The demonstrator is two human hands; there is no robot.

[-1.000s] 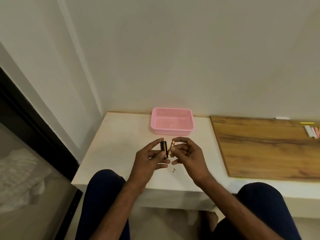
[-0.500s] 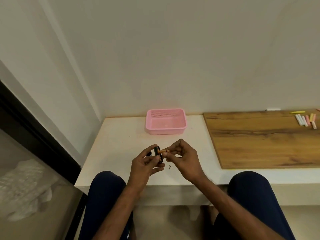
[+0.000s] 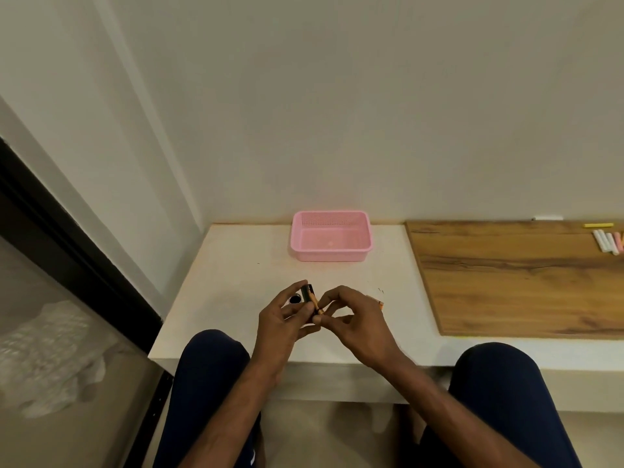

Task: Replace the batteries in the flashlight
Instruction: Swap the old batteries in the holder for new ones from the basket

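Near the pink basket, the left hand grips the flashlight. The right hand pinches a battery (coppery) against it.

Pink basket alone beyond bare tabletop

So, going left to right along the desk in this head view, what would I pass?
Left hand gripping the flashlight → right hand pinching a battery → wooden board → chalk sticks on its right end.
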